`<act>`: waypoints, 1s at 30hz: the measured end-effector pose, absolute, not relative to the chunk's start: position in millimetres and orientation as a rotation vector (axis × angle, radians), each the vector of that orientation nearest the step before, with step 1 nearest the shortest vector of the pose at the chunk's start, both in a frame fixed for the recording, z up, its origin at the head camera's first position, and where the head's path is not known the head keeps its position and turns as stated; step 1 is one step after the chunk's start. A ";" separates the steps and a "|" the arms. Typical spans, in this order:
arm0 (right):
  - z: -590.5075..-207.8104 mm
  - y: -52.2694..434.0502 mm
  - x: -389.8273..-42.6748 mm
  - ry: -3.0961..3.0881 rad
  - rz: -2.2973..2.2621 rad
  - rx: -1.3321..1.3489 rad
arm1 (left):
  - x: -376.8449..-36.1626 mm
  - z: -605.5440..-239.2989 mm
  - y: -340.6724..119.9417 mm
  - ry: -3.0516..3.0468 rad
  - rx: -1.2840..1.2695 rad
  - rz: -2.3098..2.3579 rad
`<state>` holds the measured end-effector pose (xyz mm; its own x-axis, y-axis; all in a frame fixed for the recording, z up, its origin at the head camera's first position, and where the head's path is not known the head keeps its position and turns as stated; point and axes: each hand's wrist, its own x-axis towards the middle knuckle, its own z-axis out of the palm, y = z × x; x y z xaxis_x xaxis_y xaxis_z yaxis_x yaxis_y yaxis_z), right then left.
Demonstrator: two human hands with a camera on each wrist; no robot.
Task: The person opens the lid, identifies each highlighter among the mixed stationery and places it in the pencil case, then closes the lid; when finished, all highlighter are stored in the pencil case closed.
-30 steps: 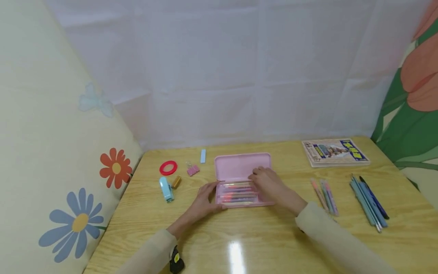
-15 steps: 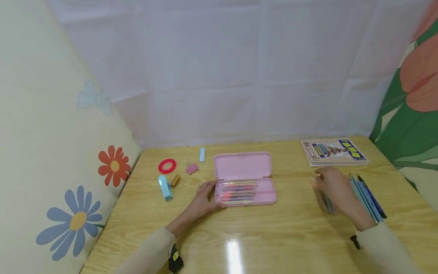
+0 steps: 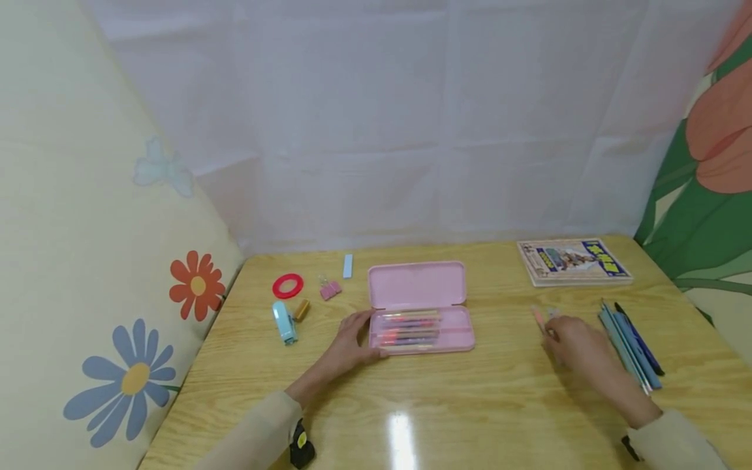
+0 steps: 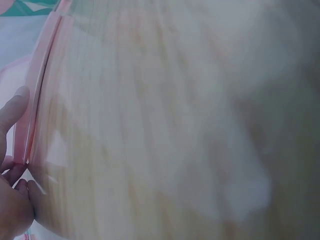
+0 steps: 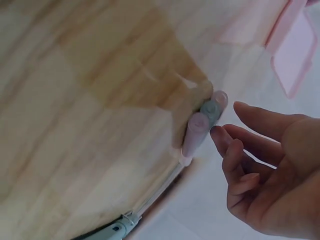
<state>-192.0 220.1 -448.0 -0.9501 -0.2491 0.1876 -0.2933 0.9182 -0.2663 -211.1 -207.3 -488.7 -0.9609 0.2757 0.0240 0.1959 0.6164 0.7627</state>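
An open pink pencil case (image 3: 417, 285) lies in the middle of the table in the head view, several pens (image 3: 409, 336) in its tray. My left hand (image 3: 349, 343) holds its left end, thumb at the front corner and fingers at the side. The left wrist view shows the thumb (image 4: 19, 102) over the case's edge. To the right, my right hand (image 3: 578, 343) is over a small group of pastel pens (image 3: 538, 316), partly hiding them. In the right wrist view, thumb and index finger stand apart, fingertips right beside the pens' ends (image 5: 199, 122).
A bundle of blue pens (image 3: 631, 349) lies right of my right hand, with a book (image 3: 576, 262) behind. At left are a light blue stapler (image 3: 284, 323), a red ring (image 3: 288, 286), pink binder clips (image 3: 331, 290), a brown cylinder (image 3: 302, 311) and a pale blue strip (image 3: 348, 266).
My right hand has left the pencil case's tray and moved right to the pastel pens, then shifted slightly back towards me. The left hand has stayed on the case.
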 end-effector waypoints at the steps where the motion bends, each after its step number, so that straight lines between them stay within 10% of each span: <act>1: -449.3 218.8 -191.9 -2.939 0.456 0.413 | -210.8 -488.8 -207.1 2.742 0.404 1.273; 30: -433.6 186.9 -198.5 -2.864 0.523 0.373 | -210.6 -489.0 -207.2 2.747 0.404 1.250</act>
<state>-198.5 186.9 -433.6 -0.9468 -0.2088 0.2451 -0.2820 0.9051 -0.3182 -210.6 -207.2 -489.0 -0.9603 0.2783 0.0216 0.1990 0.6285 0.7519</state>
